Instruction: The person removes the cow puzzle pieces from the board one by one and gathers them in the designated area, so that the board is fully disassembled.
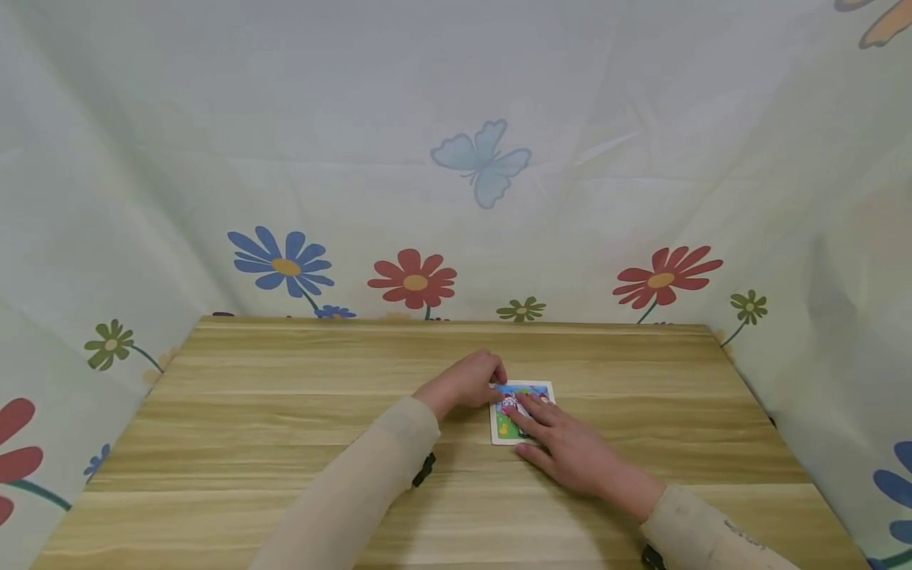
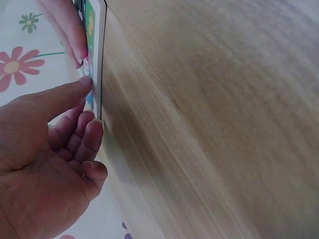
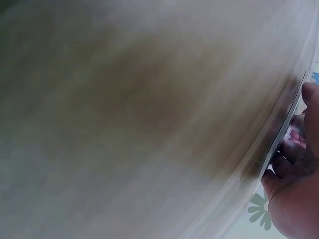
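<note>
A small picture board [image 1: 507, 428] with a white border and a bright cartoon print lies flat on the wooden table. My left hand [image 1: 472, 380] is at its far left corner. In the left wrist view, that hand's thumb [image 2: 75, 92] presses on the printed face while the curled fingers [image 2: 92, 137] meet the board's edge, pinching it. Across the right part of the board rests my right hand [image 1: 570, 447], fingers extended over the print and thumb by the near edge. It covers much of the picture. The right wrist view shows this hand [image 3: 294, 169] only at its margin.
The wood-grain table [image 1: 285, 380] reaches back to a pale cloth backdrop [image 1: 342, 142] printed with flowers and a butterfly. More of this cloth hangs at both sides. A dark band shows at the left sleeve [image 1: 370, 467].
</note>
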### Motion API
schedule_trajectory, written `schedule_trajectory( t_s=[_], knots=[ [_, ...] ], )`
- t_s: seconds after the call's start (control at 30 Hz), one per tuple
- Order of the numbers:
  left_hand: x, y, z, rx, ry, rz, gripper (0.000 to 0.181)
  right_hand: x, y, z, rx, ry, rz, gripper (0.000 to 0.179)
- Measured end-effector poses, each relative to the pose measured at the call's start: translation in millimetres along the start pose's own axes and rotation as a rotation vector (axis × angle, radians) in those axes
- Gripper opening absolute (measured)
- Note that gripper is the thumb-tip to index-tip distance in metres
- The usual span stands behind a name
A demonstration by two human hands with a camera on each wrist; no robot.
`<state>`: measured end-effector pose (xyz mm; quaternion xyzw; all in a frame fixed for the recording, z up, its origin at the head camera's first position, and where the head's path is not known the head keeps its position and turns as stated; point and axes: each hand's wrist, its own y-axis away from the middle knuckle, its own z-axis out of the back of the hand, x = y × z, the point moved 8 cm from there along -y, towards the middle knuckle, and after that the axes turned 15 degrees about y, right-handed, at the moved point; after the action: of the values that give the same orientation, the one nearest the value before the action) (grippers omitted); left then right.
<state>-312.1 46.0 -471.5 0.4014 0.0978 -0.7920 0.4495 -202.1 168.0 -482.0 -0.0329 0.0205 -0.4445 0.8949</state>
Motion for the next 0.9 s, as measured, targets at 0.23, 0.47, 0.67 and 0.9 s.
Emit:
schedule_trajectory(
  t_s=[0.23,0.47,0.67,0.9],
  knots=[
    [0.3,0.1,0.0,-0.005,-0.001,-0.006,0.018,0.8,-0.1,-1.3,-0.012,0.008,0.004,0.06],
    [-2.6,0.1,0.2,-0.018,0.005,-0.05,0.016,-0.9,0.8,-2.5,-0.001,-0.021,-0.012,0.06],
    [-2.5,0.3,0.6,-0.036,0.032,-0.071,0.014,-0.3,0.8,-2.2,0.008,-0.02,-0.013,0.059],
    [1.9,1.7,3.8,-0.064,0.136,-0.071,0.01,-1.2,0.2,-3.0,0.016,-0.015,-0.022,0.056]
  ],
)
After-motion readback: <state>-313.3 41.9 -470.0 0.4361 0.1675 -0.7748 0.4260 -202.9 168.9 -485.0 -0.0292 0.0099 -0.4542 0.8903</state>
